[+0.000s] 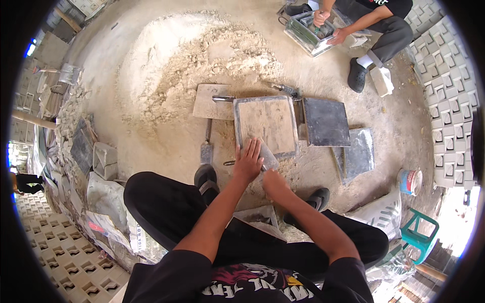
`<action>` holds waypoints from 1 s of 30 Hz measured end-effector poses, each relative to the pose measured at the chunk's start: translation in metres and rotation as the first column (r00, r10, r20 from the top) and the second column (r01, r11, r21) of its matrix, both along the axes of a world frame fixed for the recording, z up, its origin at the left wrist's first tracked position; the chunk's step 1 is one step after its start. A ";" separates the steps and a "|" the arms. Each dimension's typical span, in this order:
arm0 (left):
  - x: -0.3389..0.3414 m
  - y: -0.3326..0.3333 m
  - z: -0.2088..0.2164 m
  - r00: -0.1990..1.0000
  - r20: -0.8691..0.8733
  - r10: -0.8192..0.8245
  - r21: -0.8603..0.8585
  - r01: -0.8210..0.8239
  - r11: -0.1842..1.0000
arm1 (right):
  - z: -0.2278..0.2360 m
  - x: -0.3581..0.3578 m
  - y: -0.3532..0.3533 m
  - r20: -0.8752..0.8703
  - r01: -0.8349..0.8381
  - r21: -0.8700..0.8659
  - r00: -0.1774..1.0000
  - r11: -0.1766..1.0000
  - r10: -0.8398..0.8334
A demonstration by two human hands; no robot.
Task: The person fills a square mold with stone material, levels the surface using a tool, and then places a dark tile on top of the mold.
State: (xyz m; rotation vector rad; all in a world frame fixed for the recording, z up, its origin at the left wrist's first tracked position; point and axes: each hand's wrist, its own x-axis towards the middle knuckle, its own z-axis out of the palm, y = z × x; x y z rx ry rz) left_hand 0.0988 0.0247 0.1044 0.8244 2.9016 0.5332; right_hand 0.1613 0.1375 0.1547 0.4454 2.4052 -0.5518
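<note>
A square dark-framed mould [295,126] lies on the ground before me, filled level with a sandy beige mix [267,118]. My right hand [276,184] is closed round the handle of a trowel. The grey trowel blade [269,156] rests over the near edge of the fill. My left hand [248,159] lies flat with its fingers stretched out, at the blade's left side and partly over it. Metal handles stick out from the mould, one [222,98] at its far left corner.
A heap of pale powder [202,55] spreads beyond the mould. Dark square plates [326,122] lie to its right, a flat board [208,101] and a spatula [206,151] to its left. Far right, another person's hands [331,30] work over a mould. A bucket [410,182] and green stool [419,235] stand right.
</note>
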 end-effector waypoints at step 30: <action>-0.032 -0.026 -0.035 0.330 0.943 -0.051 0.334 -0.932 0.143 | 0.017 -0.018 0.046 -0.320 0.120 0.160 0.945 0.980 -0.064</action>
